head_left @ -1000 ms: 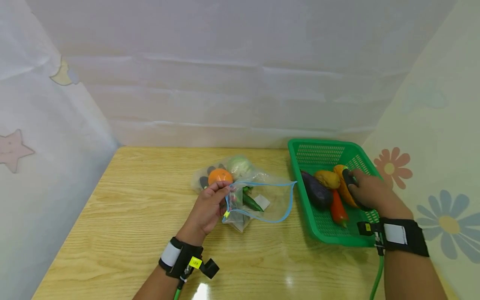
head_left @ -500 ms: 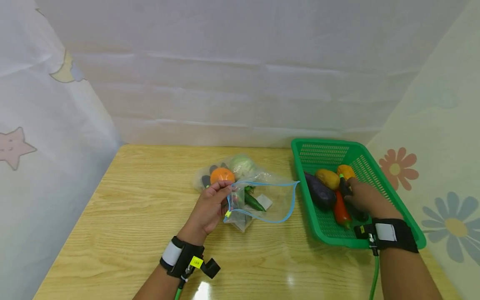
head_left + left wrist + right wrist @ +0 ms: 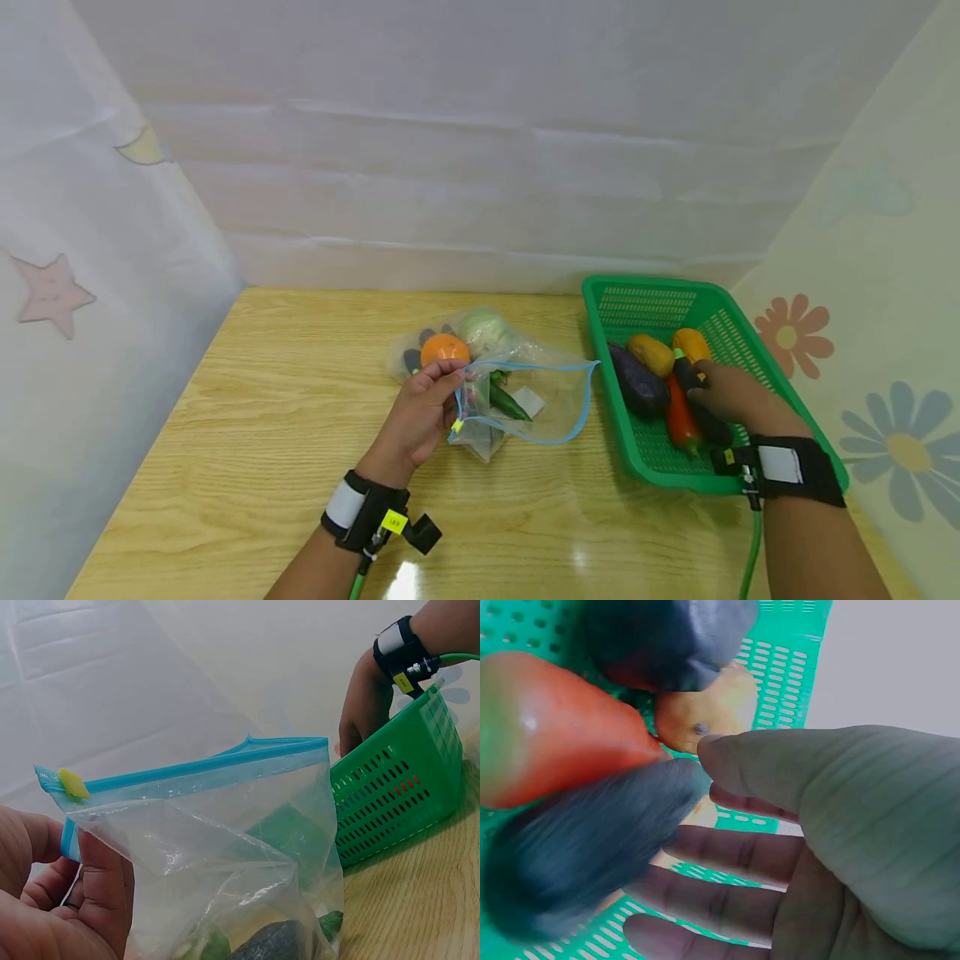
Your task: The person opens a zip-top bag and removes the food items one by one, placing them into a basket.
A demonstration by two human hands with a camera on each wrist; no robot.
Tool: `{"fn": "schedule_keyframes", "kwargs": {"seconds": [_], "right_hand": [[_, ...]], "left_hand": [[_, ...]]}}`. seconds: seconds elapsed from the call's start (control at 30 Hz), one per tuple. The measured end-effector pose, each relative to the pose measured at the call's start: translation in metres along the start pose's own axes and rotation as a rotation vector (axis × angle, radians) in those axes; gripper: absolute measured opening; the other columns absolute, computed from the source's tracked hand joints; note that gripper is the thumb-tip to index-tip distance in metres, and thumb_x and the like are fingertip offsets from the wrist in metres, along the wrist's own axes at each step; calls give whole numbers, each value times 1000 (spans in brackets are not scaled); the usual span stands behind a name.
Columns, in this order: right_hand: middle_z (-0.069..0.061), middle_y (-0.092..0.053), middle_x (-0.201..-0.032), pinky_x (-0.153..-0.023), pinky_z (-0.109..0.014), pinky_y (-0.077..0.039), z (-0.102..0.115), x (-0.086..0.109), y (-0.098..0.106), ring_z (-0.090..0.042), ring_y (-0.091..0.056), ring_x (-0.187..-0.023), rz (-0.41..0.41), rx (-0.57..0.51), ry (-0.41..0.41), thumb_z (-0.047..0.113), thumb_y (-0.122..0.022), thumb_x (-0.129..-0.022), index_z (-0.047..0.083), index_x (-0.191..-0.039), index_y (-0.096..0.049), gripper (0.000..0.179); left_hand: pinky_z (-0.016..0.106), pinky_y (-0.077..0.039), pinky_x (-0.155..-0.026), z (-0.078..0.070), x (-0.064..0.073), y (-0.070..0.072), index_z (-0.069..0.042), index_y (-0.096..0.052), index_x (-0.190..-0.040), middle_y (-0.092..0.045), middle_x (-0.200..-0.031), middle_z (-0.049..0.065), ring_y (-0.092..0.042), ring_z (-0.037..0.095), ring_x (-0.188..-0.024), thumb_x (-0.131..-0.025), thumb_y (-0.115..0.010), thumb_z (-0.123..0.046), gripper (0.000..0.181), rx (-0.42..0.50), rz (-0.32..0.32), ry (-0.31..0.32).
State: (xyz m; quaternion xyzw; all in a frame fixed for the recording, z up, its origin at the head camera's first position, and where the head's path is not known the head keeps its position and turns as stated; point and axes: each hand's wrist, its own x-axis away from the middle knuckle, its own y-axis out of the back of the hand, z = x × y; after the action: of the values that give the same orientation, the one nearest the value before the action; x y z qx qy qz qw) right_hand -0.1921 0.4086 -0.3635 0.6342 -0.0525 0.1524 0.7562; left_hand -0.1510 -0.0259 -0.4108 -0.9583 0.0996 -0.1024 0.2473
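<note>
My left hand (image 3: pixel 420 412) pinches the corner of a clear zip bag (image 3: pixel 195 817) beside its yellow slider (image 3: pixel 73 784); the blue-edged mouth gapes to the right. Through the plastic show a green chili (image 3: pixel 510 404) and a dark lump (image 3: pixel 274 941). My right hand (image 3: pixel 731 392) is down in the green basket (image 3: pixel 697 483). Its fingers are spread alongside a slender near-black vegetable (image 3: pixel 592 847) with a green tip, not closed round it. That vegetable lies against a red tapered one (image 3: pixel 562 727). A purple eggplant (image 3: pixel 641 387) is at the basket's left side.
A yellow-brown rounded piece (image 3: pixel 651 357) and an orange-yellow one (image 3: pixel 690 343) share the basket. Behind the left hand, an orange (image 3: pixel 444 348) and a pale green round vegetable (image 3: pixel 483 329) lie under clear plastic. White sheeting (image 3: pixel 420 208) stands behind the wooden table (image 3: pixel 285 400).
My right hand has moved left inside the basket, bringing the near-black vegetable beside the red one, and its fingers have loosened. The left hand keeps its pinch on the zip bag.
</note>
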Motion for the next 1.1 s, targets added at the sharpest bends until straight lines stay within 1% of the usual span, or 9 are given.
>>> {"fn": "schedule_keyframes", "kwargs": {"seconds": [0.1, 0.17, 0.37, 0.5, 0.6, 0.7, 0.8, 0.93, 1.1], "right_hand": [[-41, -57, -114, -80, -63, -47, 11, 6, 8, -56, -56, -101, -48, -5, 23, 13, -56, -98, -18, -129, -45, 46], [-40, -57, -116, -81, -63, -47, 24, 9, 14, -56, -56, -102, -90, 1, 56, 14, -55, -99, -15, -130, -47, 44], [-24, -66, -108, -73, -53, -51, 88, 21, 26, -37, -65, -88, -276, 24, 217, 15, -60, -99, -7, -123, -58, 33], [-8, -65, -89, -63, -40, -50, 135, 32, 21, -20, -59, -71, -432, 25, 384, 10, -65, -96, 1, -106, -65, 13], [2, -61, -81, -59, -33, -46, 163, 36, 14, -12, -53, -66, -496, 51, 515, 8, -68, -93, 8, -95, -66, 3], [4, -64, -83, -61, -32, -50, 184, 34, 5, -10, -59, -69, -467, 65, 623, 9, -68, -94, 10, -95, -69, 2], [1, -68, -91, -68, -34, -54, 202, 30, -4, -14, -64, -77, -367, 75, 677, 10, -65, -96, 9, -101, -70, 8], [-6, -68, -105, -77, -39, -55, 218, 17, -23, -21, -66, -90, -236, 88, 675, 11, -62, -98, 3, -114, -69, 19], [-5, -61, -95, -71, -36, -49, 227, -10, -52, -20, -59, -82, -154, 66, 646, 8, -61, -97, 2, -111, -63, 15]], "left_hand": [[18, -39, -55, -1, 0, 0, -5, -55, -116, -61, -107, 5, -62, 11, -77, -106, -48, -9, 13, -16, 3, -2], [19, -39, -55, -1, -1, 0, -4, -56, -115, -62, -107, 5, -61, 11, -77, -106, -48, -10, 13, -23, 3, -4], [19, -37, -54, -1, -1, 0, -5, -56, -113, -62, -106, 5, -61, 11, -75, -105, -48, -9, 12, -20, 0, -8], [19, -36, -53, -1, 0, 0, -5, -57, -112, -62, -105, 5, -60, 10, -72, -105, -48, -9, 12, -21, 6, -18], [20, -37, -52, -1, 2, -2, -5, -57, -113, -63, -103, 5, -58, 9, -69, -105, -49, -10, 12, -34, 14, -26], [20, -38, -52, -1, 3, -5, -4, -57, -115, -63, -104, 6, -55, 10, -65, -104, -50, -10, 14, -54, 13, -34], [21, -38, -53, -3, 4, -8, -2, -57, -118, -63, -109, 7, -51, 12, -66, -104, -50, -11, 18, -85, 11, -52], [22, -39, -53, -5, 6, -9, -3, -57, -121, -61, -115, 7, -47, 14, -70, -105, -50, -11, 20, -106, 9, -64], [22, -40, -53, -6, 8, -10, -4, -58, -119, -61, -115, 7, -47, 13, -71, -104, -50, -11, 18, -101, 3, -61]]}}
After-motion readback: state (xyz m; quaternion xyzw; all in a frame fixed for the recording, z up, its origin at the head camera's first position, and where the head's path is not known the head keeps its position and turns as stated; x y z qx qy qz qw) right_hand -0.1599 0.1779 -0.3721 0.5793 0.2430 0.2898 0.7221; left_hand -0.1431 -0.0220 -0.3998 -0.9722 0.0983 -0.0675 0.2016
